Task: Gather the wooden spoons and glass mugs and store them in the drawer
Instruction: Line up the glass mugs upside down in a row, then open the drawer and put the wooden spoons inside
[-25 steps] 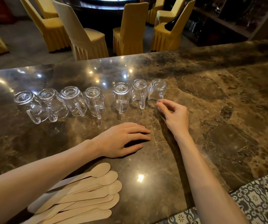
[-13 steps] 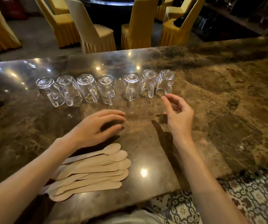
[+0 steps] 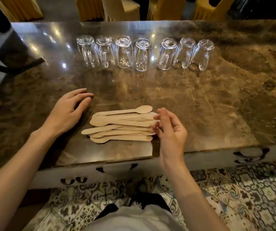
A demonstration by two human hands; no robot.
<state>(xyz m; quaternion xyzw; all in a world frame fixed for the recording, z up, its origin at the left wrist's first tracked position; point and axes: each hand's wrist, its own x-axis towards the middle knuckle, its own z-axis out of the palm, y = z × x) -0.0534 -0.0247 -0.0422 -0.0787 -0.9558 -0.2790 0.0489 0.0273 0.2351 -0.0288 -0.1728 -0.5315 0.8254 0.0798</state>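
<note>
The wooden spoons (image 3: 120, 125) lie in a loose, overlapping pile on the near part of the desk (image 3: 209, 105), close to its near edge. They are flat and pale and run left to right. The far one has its bowl to the right, and several others have their bowls to the left.

The right hand (image 3: 172, 130) is at the right end of the pile with its fingers loosely bent and spread. It is released and grasps nothing. Its fingertips (image 3: 154, 129) are blurred over the spoon ends, so I cannot tell whether they touch the wood.

The left hand (image 3: 67, 112) is just left of the pile and apart from it. It rests palm down on the desk with the fingers relaxed and slightly arched — it holds nothing either.

Well beyond the spoons, on the far part of the desk, seven glass mugs (image 3: 141, 55) stand upside down in a row. Four sit close together on the left and three on the right, with a small gap between the groups. They are clear, and their handles face the near side.

The desk top is glossy brown marble with light spots reflected in it. Under its near edge runs a white front panel (image 3: 200, 160) with dark cut-out shapes, and below that is a patterned tile floor (image 3: 234, 189). A white shirt (image 3: 134, 219) fills the bottom of the view. Beyond the far edge stand yellow-covered chairs (image 3: 120, 9).
</note>
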